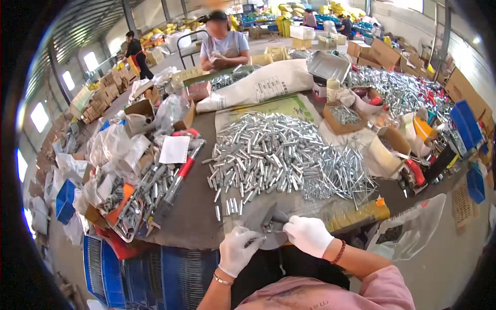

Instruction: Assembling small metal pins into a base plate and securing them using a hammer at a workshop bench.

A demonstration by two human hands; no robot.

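My left hand (238, 250), in a white glove, is closed at the near edge of the table. A small silvery metal piece (262, 238) shows at its fingertips. My right hand (310, 235), also gloved, has its fingers pressed together at the right rim of a grey, rounded dish-like piece (270, 241). What those fingers hold, if anything, is hidden. A few small metal bits lie in the grey piece between both hands. Beyond them spreads a large pile of short silvery metal tubes (263, 155), with several standing upright at its near left. Long thin metal pins (346, 173) lie to its right.
On the left are plastic bags (116, 150), a red-ended metal tool (181, 175) and a white paper (174, 150). A yellow taped bundle (356, 214) lies right of my hands. Blue bins (188, 276) stand below the table edge. Across the table is another person (222, 46).
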